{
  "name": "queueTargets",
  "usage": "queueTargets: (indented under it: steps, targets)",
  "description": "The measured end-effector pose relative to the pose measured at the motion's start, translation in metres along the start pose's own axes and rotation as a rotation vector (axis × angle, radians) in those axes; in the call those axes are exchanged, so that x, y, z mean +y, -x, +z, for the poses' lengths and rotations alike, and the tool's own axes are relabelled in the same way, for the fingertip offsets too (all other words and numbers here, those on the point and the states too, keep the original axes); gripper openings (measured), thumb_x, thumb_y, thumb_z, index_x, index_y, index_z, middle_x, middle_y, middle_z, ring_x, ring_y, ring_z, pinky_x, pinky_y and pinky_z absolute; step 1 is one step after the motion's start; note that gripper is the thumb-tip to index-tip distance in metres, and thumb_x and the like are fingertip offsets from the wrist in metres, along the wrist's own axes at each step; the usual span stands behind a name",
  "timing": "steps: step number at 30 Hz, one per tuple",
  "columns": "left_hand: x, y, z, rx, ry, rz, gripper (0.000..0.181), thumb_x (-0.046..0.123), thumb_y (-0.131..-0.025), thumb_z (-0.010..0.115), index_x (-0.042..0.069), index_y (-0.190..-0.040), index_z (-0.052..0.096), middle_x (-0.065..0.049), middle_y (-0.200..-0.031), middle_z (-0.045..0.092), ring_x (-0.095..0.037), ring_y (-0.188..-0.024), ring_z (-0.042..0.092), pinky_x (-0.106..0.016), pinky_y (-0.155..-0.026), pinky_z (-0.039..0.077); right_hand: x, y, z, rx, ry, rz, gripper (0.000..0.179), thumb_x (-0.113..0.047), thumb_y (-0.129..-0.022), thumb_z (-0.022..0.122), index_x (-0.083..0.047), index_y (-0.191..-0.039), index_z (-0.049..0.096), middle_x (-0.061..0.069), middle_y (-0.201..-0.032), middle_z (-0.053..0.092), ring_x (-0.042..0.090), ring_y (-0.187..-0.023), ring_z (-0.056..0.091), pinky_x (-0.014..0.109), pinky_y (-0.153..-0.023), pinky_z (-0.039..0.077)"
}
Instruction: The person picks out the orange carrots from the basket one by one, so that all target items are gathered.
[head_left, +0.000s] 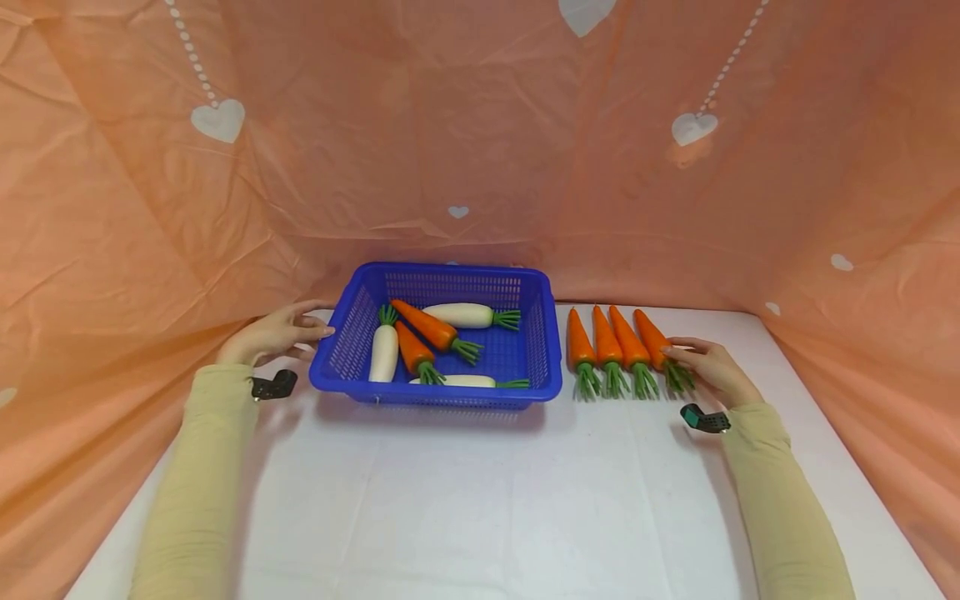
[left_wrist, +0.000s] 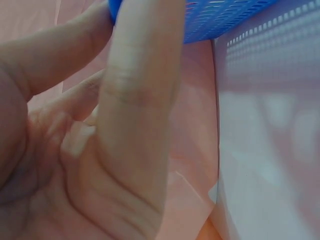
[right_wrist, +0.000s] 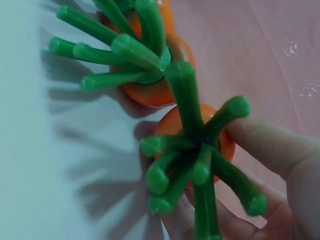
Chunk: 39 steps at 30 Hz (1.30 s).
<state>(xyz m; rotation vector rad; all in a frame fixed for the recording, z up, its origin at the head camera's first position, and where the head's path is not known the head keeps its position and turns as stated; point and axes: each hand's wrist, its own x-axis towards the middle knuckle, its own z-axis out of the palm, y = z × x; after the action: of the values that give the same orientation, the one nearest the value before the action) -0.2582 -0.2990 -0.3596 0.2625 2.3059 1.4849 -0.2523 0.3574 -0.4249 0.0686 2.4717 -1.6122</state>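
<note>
A blue plastic basket [head_left: 435, 396] holds three white radishes [head_left: 385, 352] with green tops and two orange carrots [head_left: 423, 325]. At its left side, my left hand [head_left: 277, 332] has thumb and fingers at the rim and grips it loosely; the fingertips are partly out of frame in the left wrist view. To the right of the basket lies a row of several carrots, leaves toward me. My right hand [head_left: 708, 367] holds the rightmost carrot [head_left: 651, 337] near its leafy end. In the right wrist view, that carrot's green stems [right_wrist: 200, 150] partly hide the fingers around it.
Left of the held carrot lie other carrots [head_left: 606, 333], close together. Everything stands on a white-covered table [head_left: 480, 500]. An orange cloth with white hearts [head_left: 450, 150] hangs right behind the basket and along both sides. A small dark device [head_left: 273, 385] is at each wrist.
</note>
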Motion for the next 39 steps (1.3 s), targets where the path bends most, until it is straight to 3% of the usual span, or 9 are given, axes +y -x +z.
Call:
queueTargets:
  steps: [6,10,14,24,28,30,34,39]
  targets:
    - [0.0,0.001,0.0,0.001,0.0,-0.001,0.064,0.01,-0.097,0.056,-0.003,-0.148,0.018,-0.008,-0.095,0.061,-0.024,-0.083,0.063,-0.036,-0.071,0.056,0.0,-0.001,0.001,0.021,0.002,0.0,0.069,-0.039,-0.093,0.062,0.006,-0.141,0.039,0.021,-0.133,0.044,0.0,-0.093,0.052,0.011,-0.079,0.046]
    - [-0.001,0.002,-0.001,0.002,0.003,-0.005,0.065,0.009,-0.098,0.055,-0.002,-0.149,0.017,-0.009,-0.095,0.06,-0.024,-0.083,0.063,-0.036,-0.07,0.056,-0.003,0.002,0.003,0.067,-0.013,-0.025,0.064,-0.033,-0.094,0.062,0.011,-0.136,0.042,0.002,-0.109,0.059,-0.002,-0.087,0.056,0.013,-0.077,0.048]
    - [-0.001,0.003,-0.002,0.008,-0.001,-0.01,0.065,0.01,-0.098,0.055,-0.002,-0.149,0.017,-0.009,-0.096,0.061,-0.024,-0.084,0.064,-0.035,-0.07,0.056,-0.007,0.004,0.003,0.098,-0.015,-0.036,0.059,-0.029,-0.094,0.062,0.012,-0.133,0.044,-0.012,-0.092,0.06,0.0,-0.083,0.057,0.015,-0.075,0.049]
    - [-0.002,0.006,-0.003,0.007,-0.011,-0.001,0.065,0.012,-0.098,0.056,-0.003,-0.148,0.018,-0.011,-0.1,0.059,-0.024,-0.084,0.064,-0.036,-0.072,0.056,-0.009,0.003,0.0,0.053,-0.012,-0.013,0.06,-0.029,-0.096,0.059,0.012,-0.135,0.041,-0.01,-0.096,0.059,-0.001,-0.084,0.058,0.015,-0.075,0.049]
    - [-0.003,0.005,-0.004,0.01,-0.012,-0.006,0.065,0.012,-0.098,0.056,-0.002,-0.148,0.018,-0.012,-0.102,0.06,-0.026,-0.085,0.064,-0.037,-0.073,0.056,-0.018,0.002,-0.004,0.02,-0.015,-0.005,0.062,-0.033,-0.099,0.053,0.013,-0.138,0.035,0.002,-0.108,0.059,0.003,-0.089,0.062,0.021,-0.083,0.05]
    - [-0.004,0.006,-0.005,0.015,-0.009,-0.012,0.064,0.012,-0.098,0.056,-0.001,-0.148,0.019,-0.012,-0.102,0.06,-0.028,-0.087,0.064,-0.037,-0.074,0.056,-0.025,0.001,-0.007,0.016,0.006,-0.026,0.062,-0.034,-0.1,0.049,0.014,-0.138,0.034,0.006,-0.112,0.057,0.005,-0.091,0.063,0.026,-0.087,0.05]
    - [-0.004,0.007,-0.006,0.019,-0.009,-0.015,0.063,0.011,-0.098,0.055,-0.001,-0.148,0.019,-0.013,-0.103,0.06,-0.03,-0.088,0.064,-0.038,-0.075,0.056,-0.048,-0.004,-0.011,0.015,0.051,-0.094,0.06,-0.032,-0.102,0.045,0.015,-0.137,0.034,0.003,-0.108,0.055,0.002,-0.087,0.062,0.028,-0.087,0.05]
    - [-0.007,0.003,-0.007,0.004,-0.011,-0.012,0.065,0.012,-0.098,0.055,-0.001,-0.149,0.017,-0.016,-0.106,0.059,-0.029,-0.089,0.064,-0.041,-0.076,0.055,-0.089,-0.011,-0.002,-0.01,0.058,-0.143,0.064,-0.036,-0.101,0.046,0.013,-0.141,0.031,0.022,-0.126,0.049,-0.001,-0.086,0.06,0.028,-0.09,0.049]
